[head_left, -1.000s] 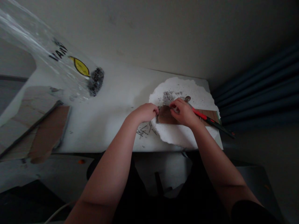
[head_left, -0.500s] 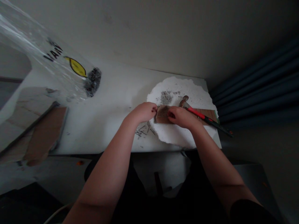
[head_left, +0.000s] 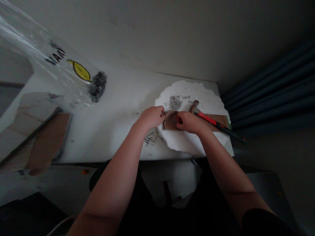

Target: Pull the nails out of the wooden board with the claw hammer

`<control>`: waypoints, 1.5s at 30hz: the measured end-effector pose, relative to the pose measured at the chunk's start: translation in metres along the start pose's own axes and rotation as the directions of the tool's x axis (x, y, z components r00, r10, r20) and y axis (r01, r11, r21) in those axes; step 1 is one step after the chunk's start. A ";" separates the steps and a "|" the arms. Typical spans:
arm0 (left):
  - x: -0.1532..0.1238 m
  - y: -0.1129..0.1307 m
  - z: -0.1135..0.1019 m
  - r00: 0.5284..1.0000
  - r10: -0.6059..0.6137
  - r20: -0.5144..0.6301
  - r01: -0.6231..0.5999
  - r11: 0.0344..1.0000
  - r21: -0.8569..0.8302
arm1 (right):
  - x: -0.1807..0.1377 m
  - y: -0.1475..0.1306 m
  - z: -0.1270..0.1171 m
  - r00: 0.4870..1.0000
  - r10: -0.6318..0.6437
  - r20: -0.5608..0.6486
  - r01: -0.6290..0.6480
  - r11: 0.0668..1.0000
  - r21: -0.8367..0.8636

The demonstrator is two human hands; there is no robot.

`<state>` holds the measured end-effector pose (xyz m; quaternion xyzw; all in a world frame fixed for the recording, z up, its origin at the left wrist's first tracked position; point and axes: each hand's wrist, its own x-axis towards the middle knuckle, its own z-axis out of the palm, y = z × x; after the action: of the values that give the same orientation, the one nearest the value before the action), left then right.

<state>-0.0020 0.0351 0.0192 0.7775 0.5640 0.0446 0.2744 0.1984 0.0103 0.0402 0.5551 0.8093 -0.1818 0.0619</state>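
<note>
1 long white table point(head_left: 118, 131) is spreading out before you. Over its left part, a clear plastic bag with black lettering and a yellow emblem point(head_left: 66, 67) is stretching down, a dark grey mass showing in its low end. To the right, a rounded white slab with a ragged edge point(head_left: 187, 141) is lying flat. On it, a narrow strip of brown wood-grained board point(head_left: 220, 119) is lying, its left end looking dusty grey. A hammer with a red and black handle point(head_left: 209, 119) is resting aslant over the board's right part.

Your right hand point(head_left: 189, 122) is bending over the board, fingers curling together; your left hand point(head_left: 153, 117) is bunching its fingers at the board's left end. Whether either is pinching anything, I cannot tell. Compared with 1 second ago, your right fingers are sitting nearer you, and the hammer's head is showing fully; your work is apparently centring on that dusty end.

Beyond the board, a small heap of grey crumbs point(head_left: 174, 103) is lying, and thin dark nails point(head_left: 149, 139) are lying loose near your left wrist.
</note>
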 end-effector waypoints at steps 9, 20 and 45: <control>-0.001 0.002 -0.001 0.999 -0.030 0.020 0.029 0.999 0.040 | 0.003 -0.001 -0.001 0.999 0.014 0.044 -0.013 1.000 -0.024; 0.000 0.002 0.001 1.000 -0.014 0.016 0.013 0.999 0.048 | 0.001 -0.002 -0.003 0.999 0.007 0.039 -0.007 1.000 -0.001; 0.000 0.003 0.001 0.999 -0.022 0.027 0.020 0.997 0.070 | 0.011 0.001 -0.003 0.995 -0.009 0.102 0.010 1.000 -0.014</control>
<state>0.0011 0.0340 0.0198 0.7811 0.5696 0.0115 0.2555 0.1957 0.0216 0.0390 0.5406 0.8091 -0.2043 0.1064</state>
